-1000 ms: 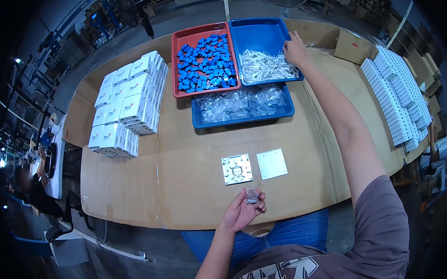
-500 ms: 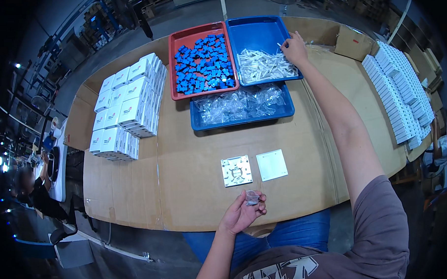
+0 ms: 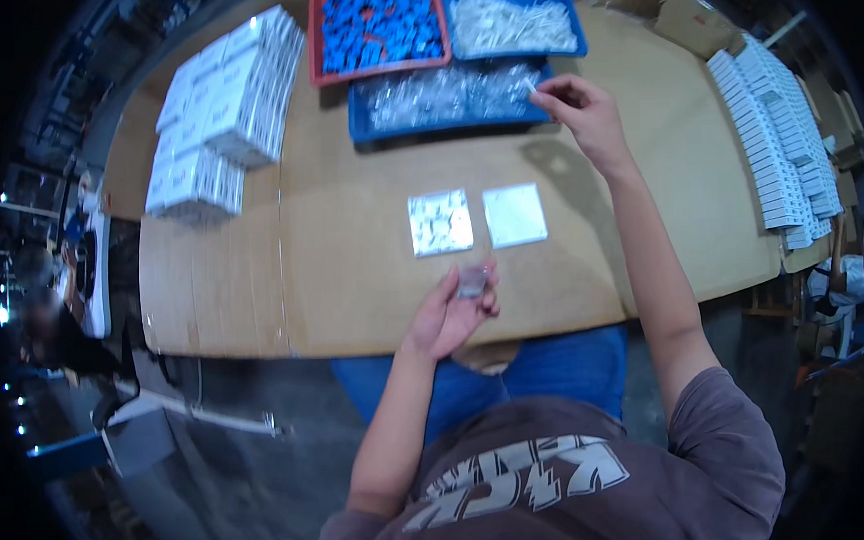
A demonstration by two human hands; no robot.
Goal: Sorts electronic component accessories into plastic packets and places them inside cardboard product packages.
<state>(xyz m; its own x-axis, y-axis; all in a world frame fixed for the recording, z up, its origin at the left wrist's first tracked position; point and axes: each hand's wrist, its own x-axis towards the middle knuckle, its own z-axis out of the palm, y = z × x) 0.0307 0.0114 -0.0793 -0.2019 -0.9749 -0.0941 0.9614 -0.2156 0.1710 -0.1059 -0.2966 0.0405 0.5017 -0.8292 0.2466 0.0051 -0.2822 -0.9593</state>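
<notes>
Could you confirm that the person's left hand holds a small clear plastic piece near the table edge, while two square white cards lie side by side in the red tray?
Not quite. The head view shows the two square white cards lying side by side on the brown cardboard-covered table, not in the red tray, which holds blue pieces. The left hand does hold the small clear plastic piece near the table edge.

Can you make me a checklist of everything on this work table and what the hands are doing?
Surface: brown cardboard-covered table.
Job's things: small clear piece in the left hand; two square cards lie side by side; blue tray of clear bags.
Clutter: red tray of blue parts; blue tray of white parts; stacks of white boxes; rows of white packs.
Grippers: right hand pinches something small, too blurred to tell.
Cables: nothing seen.
Surroundings: dark floor, blurred.
</notes>
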